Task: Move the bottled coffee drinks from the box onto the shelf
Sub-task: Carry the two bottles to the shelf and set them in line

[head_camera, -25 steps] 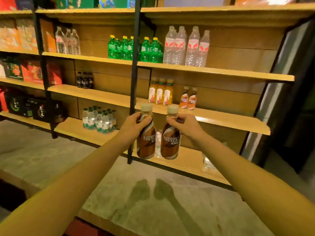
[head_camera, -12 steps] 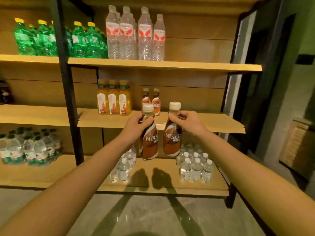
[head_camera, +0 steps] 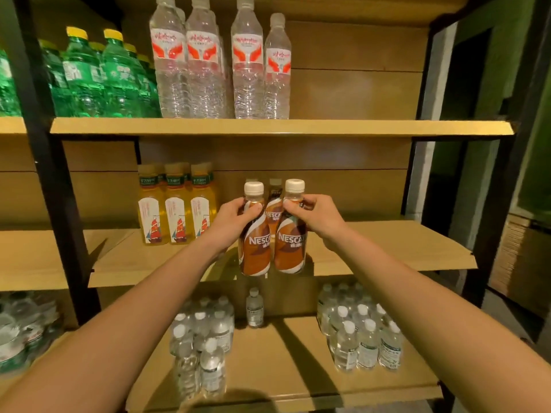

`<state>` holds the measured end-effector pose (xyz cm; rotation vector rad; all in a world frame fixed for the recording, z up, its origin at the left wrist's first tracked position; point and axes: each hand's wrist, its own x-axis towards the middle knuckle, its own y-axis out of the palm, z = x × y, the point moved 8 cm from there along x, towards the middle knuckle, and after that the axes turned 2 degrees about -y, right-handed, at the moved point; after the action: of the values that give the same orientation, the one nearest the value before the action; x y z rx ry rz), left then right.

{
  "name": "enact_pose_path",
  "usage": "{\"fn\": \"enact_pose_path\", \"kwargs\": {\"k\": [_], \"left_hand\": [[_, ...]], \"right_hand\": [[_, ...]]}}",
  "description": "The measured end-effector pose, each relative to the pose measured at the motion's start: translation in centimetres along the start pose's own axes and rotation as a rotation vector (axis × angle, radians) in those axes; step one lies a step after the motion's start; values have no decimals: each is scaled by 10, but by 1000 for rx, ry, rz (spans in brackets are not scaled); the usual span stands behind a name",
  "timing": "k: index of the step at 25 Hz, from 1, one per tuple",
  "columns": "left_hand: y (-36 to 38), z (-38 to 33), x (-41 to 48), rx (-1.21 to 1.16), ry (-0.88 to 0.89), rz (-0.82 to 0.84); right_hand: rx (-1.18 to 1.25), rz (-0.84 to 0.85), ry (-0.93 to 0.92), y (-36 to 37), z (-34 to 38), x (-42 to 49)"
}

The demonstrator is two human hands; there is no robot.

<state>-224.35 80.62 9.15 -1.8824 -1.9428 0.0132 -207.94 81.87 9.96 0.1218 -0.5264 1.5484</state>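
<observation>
Two bottled coffee drinks hung at the front edge of the middle shelf [head_camera: 387, 248], one in each of your hands. Your left hand [head_camera: 235, 217] had fingers and thumb curled round the neck of the left bottle [head_camera: 255, 248], and your right hand [head_camera: 316, 214] gripped the right bottle [head_camera: 290, 245] the same way. Both stood upright, side by side and nearly touching, apparently not yet set down. At twelve o'clock from the pair, deeper on the board, a shelved coffee bottle [head_camera: 273, 216] already waited, with a second cap showing beside it. Yellow tea bottles [head_camera: 176, 213] stood at nine o'clock, and bare board lay at three o'clock. The job looked partly done: some stock placed, this pair next. The box was out of view, so what remained could not be told.
</observation>
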Motion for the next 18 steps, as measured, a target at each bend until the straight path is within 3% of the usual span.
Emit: {"fn": "enact_pose_path", "kwargs": {"k": [18], "left_hand": [[7,56,102,-10,-62,-47]], "right_hand": [[-95,8,40,36,-75,115]]}}
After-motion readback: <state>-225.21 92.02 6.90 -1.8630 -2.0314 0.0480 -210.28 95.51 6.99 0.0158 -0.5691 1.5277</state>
